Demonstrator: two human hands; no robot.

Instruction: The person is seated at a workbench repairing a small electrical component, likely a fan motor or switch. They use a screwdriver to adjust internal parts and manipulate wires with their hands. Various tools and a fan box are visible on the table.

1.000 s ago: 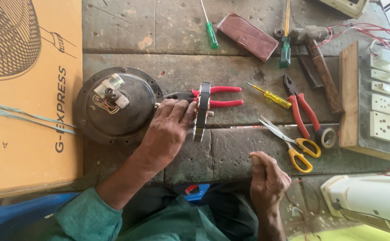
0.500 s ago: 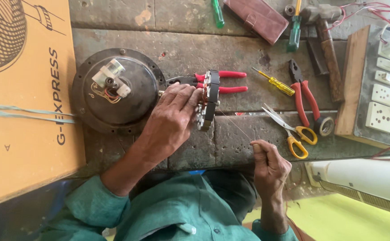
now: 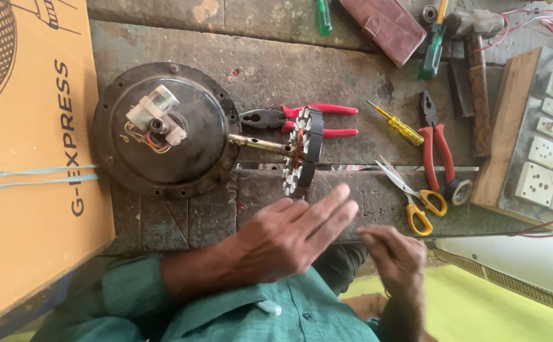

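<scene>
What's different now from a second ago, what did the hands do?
The left hand let go of the stator on its shaft and drew back toward the body, open and empty. The right hand stayed low near the bench edge. The round motor housing, red pliers and scissors lie as before.

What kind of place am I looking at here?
Most likely a small electrical repair workshop. On the rough stone bench lie a round black fan motor housing with its wound core pulled out, red-handled pliers, screwdrivers, and a wooden board of switches and sockets.
</scene>
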